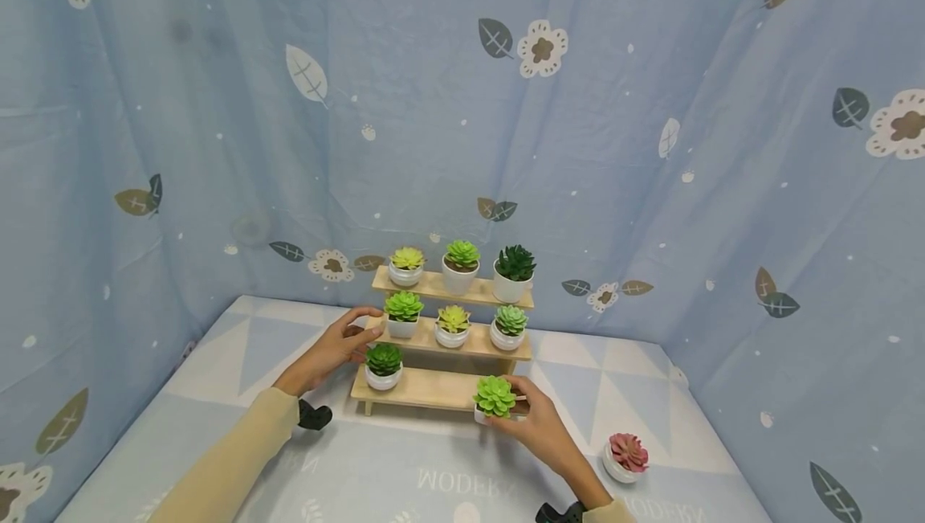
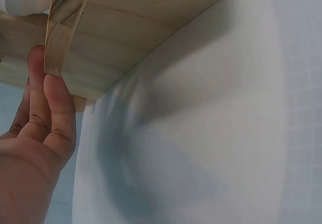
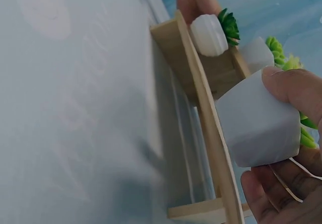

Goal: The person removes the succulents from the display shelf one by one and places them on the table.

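- Potted succulent [image 1: 495,398] is being held at the right end of the lowest shelf [image 1: 437,391], the right hand [image 1: 537,423] pinching its white pot [image 3: 259,126], grip only pot-wide.
- It is seeming light, stiff; smooth, squared walls are offering a safer hold than leaves.
- Left hand [image 1: 335,351] is grasping the end of the pale, grained wooden stand [image 1: 475,344].
- Printed tabletop [image 1: 376,459] is lying beneath.
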### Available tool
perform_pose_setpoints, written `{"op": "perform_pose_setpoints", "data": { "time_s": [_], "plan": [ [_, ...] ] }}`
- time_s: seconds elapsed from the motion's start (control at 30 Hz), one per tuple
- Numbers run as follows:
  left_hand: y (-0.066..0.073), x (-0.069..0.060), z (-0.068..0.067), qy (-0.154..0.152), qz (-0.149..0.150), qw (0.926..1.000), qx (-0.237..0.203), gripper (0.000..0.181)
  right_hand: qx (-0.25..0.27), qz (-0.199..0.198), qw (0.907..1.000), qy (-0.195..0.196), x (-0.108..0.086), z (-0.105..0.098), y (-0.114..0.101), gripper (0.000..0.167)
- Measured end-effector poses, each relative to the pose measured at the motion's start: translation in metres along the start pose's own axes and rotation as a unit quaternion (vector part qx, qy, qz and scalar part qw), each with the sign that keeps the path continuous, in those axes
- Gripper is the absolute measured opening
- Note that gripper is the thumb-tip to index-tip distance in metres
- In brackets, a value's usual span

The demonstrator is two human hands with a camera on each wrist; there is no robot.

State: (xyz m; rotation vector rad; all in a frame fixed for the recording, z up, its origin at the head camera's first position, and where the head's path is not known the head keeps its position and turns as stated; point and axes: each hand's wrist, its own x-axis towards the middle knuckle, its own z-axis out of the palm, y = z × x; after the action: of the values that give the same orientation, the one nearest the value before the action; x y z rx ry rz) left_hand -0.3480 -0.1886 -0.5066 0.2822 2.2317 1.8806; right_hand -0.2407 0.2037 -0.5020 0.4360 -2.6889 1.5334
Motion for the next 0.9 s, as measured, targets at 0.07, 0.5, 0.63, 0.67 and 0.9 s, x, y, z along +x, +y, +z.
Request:
{"op": "perform_pose_setpoints", "data": {
  "time_s": [0.07, 0.5, 0.63, 0.67, 0.9],
  "plan": [
    [0.001, 0.0, 0.0, -0.001, 0.0, 1.0, -0.002, 0.06, -0.003, -0.004, 1.0, 0.002, -0.004, -0.002, 0.001, 0.066],
    [0.002, -0.002, 0.0, -0.003, 0.002, 1.0, -0.001, 0.061, 0.008, 0.005, 0.9999, 0.014, -0.028, -0.014, 0.01, 0.06],
    [0.001, -0.002, 0.0, -0.004, 0.002, 1.0, -0.002, 0.061, 0.021, 0.023, 0.9993, 0.021, -0.031, -0.019, 0.014, 0.061],
    [0.001, -0.002, 0.0, -0.005, 0.002, 1.0, -0.002, 0.061, 0.023, 0.028, 0.9991, 0.022, -0.033, -0.02, 0.015, 0.061],
    [0.001, -0.001, 0.0, -0.001, 0.001, 1.0, -0.003, 0.061, 0.027, 0.059, 0.9974, 0.029, -0.039, -0.027, 0.024, 0.061]
  ]
}}
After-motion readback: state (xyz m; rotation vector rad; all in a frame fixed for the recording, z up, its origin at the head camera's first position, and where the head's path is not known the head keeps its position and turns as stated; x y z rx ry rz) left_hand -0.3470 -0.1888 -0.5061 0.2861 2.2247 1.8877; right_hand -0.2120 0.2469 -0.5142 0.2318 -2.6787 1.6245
